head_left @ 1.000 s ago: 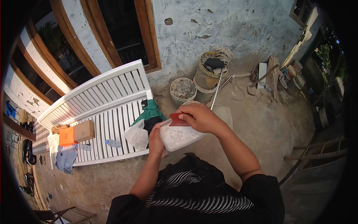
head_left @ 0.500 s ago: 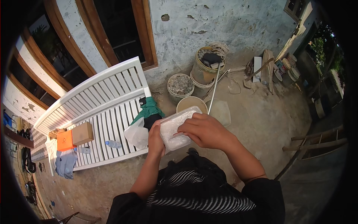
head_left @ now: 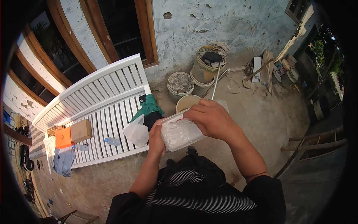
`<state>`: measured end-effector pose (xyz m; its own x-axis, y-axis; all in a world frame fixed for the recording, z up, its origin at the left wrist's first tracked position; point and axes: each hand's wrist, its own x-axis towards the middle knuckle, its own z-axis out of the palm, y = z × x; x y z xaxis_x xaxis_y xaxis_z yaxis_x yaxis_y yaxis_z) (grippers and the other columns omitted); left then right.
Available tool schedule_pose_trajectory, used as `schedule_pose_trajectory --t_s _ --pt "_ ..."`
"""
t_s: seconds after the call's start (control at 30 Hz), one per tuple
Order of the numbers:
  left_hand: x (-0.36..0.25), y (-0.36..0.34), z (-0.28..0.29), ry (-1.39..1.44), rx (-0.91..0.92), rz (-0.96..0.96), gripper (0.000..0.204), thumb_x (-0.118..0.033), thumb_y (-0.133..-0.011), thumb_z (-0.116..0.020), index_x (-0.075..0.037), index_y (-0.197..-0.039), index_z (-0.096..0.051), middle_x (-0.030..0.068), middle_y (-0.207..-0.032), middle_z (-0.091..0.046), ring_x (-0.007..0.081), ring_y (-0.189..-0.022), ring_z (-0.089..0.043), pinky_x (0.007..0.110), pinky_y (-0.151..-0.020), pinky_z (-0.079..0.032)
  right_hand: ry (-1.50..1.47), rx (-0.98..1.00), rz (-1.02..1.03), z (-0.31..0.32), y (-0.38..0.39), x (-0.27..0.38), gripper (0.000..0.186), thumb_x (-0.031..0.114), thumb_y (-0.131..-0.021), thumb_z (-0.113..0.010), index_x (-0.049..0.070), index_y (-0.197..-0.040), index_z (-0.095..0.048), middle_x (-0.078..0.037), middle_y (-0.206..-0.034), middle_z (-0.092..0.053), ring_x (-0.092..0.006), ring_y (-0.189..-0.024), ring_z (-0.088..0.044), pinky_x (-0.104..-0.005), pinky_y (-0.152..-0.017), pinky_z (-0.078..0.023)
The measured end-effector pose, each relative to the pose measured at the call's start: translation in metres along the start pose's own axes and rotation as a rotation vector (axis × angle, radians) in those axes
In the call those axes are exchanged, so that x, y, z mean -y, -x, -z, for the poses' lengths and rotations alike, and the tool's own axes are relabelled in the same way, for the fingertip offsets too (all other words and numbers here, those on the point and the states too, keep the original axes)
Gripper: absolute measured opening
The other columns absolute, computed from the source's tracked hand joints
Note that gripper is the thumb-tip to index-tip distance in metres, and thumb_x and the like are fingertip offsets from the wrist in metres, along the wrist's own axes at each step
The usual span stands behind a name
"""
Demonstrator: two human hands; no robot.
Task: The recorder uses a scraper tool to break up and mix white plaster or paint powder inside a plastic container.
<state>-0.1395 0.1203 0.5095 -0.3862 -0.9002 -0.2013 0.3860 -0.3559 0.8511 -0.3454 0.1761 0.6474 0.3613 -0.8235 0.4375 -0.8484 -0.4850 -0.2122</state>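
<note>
My left hand (head_left: 157, 140) is closed around the left side of a clear rectangular plastic container (head_left: 177, 136) with a lumpy white paste inside. My right hand (head_left: 209, 117) is curled over the container's back right part, fingers pinched on a flat red scraper (head_left: 182, 119), of which only a thin edge shows beneath them. Just left of my left hand, a white plastic bag (head_left: 135, 131) lies on a slatted white bench (head_left: 100, 145) beside green and black cloths (head_left: 147, 106).
Buckets of rubble (head_left: 181, 84), an empty-looking bucket (head_left: 186, 100) and a long pole (head_left: 216, 82) stand ahead. The bench holds cardboard (head_left: 80, 131) and orange (head_left: 64, 138) boxes, bottles (head_left: 112, 142) and clothing. Boards (head_left: 266, 69) lean at the back right; a wooden ladder-like frame (head_left: 317, 145) is at right.
My right hand has dipped into the container and now sits higher, at its back right. The red scraper is mostly hidden compared with a second ago. The container's angle has shifted.
</note>
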Motion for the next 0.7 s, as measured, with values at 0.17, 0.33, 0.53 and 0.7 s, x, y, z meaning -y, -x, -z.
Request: schedule_pose_trajectory --t_s 0.17,0.33,0.53,0.7 --pt "0.001 0.005 -0.006 -0.014 0.004 -0.03 0.039 -0.028 -0.108 -0.037 0.0 -0.125 -0.057 0.0138 -0.116 -0.065 0.0217 -0.105 -0.065 0.036 -0.094 -0.051 0.032 0.032 0.023 -0.016 0.002 0.002 0.023 0.01 -0.078 -0.07 0.018 -0.099 -0.069 0.002 -0.087 -0.064 -0.0209 -0.083 -0.058 -0.0349 -0.073 -0.05" --pt "0.002 0.007 -0.012 0.042 -0.009 -0.026 0.038 -0.026 -0.108 -0.038 0.002 -0.122 -0.059 0.0135 -0.113 -0.065 0.02 -0.103 -0.063 0.034 -0.093 -0.05 -0.014 0.012 0.059 -0.031 0.009 0.008 0.027 0.01 -0.075 -0.072 0.018 -0.1 -0.07 0.003 -0.089 -0.065 -0.0206 -0.086 -0.059 -0.0344 -0.078 -0.052" --pt "0.008 0.01 -0.01 0.062 -0.047 -0.013 0.037 -0.027 -0.108 -0.038 0.002 -0.12 -0.059 0.0139 -0.111 -0.066 0.0208 -0.102 -0.064 0.035 -0.093 -0.05 -0.109 0.148 0.075 -0.022 0.017 0.01 0.03 0.006 -0.075 -0.071 0.018 -0.102 -0.071 0.003 -0.092 -0.067 -0.0221 -0.088 -0.06 -0.0349 -0.078 -0.053" --pt "0.007 0.01 -0.01 0.053 -0.056 -0.011 0.037 -0.026 -0.108 -0.038 0.002 -0.121 -0.059 0.0143 -0.113 -0.066 0.0217 -0.103 -0.064 0.035 -0.094 -0.051 -0.14 0.16 0.069 0.009 0.019 0.008 0.028 0.007 -0.077 -0.07 0.017 -0.103 -0.07 0.002 -0.091 -0.067 -0.0225 -0.088 -0.06 -0.0365 -0.078 -0.052"
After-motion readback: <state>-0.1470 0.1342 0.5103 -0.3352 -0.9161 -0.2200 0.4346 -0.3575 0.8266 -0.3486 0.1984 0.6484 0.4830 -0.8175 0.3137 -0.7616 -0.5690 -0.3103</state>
